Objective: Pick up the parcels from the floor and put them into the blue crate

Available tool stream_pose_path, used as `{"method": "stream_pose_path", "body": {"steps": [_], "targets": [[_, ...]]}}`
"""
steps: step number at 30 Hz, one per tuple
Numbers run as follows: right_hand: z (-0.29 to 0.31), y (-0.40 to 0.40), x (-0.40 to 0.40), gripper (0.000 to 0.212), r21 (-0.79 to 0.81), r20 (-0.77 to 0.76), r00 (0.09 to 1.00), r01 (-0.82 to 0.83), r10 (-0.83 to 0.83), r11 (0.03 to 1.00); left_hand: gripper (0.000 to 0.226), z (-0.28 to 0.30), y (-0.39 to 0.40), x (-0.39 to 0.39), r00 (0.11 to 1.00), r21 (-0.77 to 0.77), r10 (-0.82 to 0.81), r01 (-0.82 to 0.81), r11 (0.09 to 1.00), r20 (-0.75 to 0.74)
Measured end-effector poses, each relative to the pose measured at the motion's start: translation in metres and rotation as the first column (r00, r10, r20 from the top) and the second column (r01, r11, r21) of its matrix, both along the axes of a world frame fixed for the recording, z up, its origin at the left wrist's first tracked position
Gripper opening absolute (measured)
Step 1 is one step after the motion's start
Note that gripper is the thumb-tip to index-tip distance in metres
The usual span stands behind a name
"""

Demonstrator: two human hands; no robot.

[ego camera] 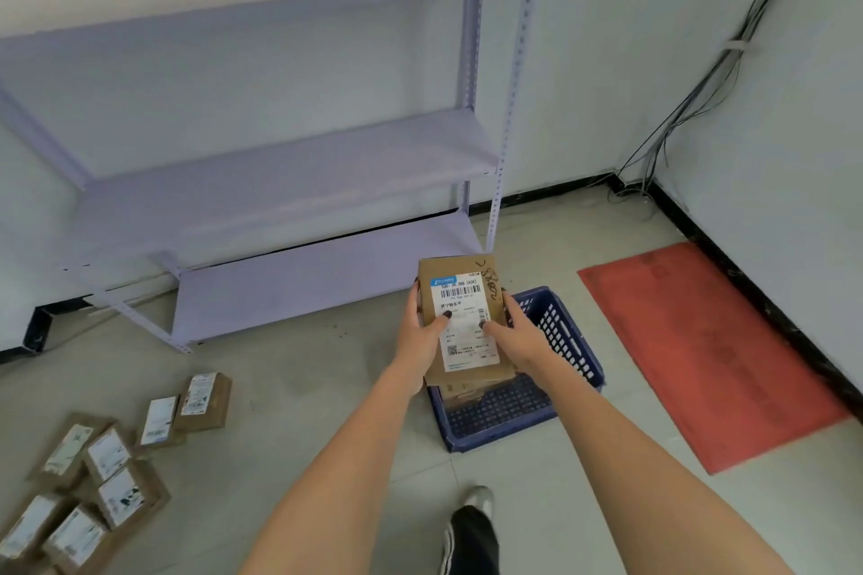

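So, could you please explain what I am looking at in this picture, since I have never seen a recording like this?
There is no machine here. A person wears a wide-angle camera on the head, so this single picture looks forward and down along their own bare arms. The left hand and right hand grip the two sides of one cardboard parcel, thumbs pressed on its white shipping label. They hold it above a blue crate on the tiled floor; something brown, apparently cardboard, shows under it in the crate. More parcels lie on the floor at the lower left. Behind stands a pale metal shelf rack, a red mat lies to the right, and cables run down the wall corner.
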State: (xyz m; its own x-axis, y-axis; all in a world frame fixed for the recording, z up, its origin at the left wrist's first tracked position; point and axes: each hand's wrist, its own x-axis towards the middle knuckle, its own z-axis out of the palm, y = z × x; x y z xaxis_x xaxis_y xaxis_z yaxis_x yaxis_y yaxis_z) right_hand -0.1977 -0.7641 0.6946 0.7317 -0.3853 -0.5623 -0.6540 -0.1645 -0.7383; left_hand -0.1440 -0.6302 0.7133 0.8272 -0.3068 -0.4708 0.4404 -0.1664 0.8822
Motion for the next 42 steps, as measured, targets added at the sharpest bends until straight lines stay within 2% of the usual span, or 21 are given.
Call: {"method": "stream_pose_path", "body": {"steps": [7,11,16,22,27,36,42], "targets": [[-0.004,-0.102,0.057,0.074,0.09,-0.055,0.995,0.088,-0.083,0.992,0.063,-0.017,-0.096,0.046,1.0,-0.022,0.007,-0.007,1.0,0.006],[-0.025,-0.148,0.088,0.054,0.126,-0.101,0.994,0.047,-0.035,0.991,0.062,-0.03,-0.136,0.069,0.998,0.002,0.065,-0.065,0.998,0.0],[-0.05,-0.183,0.103,0.06,0.141,-0.19,0.982,0.005,0.022,0.99,0.063,-0.051,-0.17,0.078,0.992,0.04,0.105,-0.102,0.994,-0.066],[-0.08,-0.212,0.111,0.065,0.122,-0.138,0.989,-0.025,0.042,0.992,0.066,-0.07,-0.203,0.081,0.981,0.115,0.134,-0.119,0.986,-0.139],[-0.117,-0.239,0.122,0.062,0.23,-0.206,0.978,0.042,0.006,0.972,0.064,-0.09,-0.232,0.088,0.981,0.131,0.147,-0.131,0.983,-0.124],[-0.213,-0.268,0.121,0.075,0.193,-0.247,0.959,-0.089,0.136,0.977,0.063,-0.192,-0.265,0.096,0.972,0.24,0.14,-0.093,0.966,-0.187],[-0.295,-0.276,0.114,0.076,0.187,-0.317,0.937,-0.089,0.145,0.978,0.061,-0.27,-0.272,0.095,0.978,0.358,0.081,-0.006,0.934,-0.194]]}}
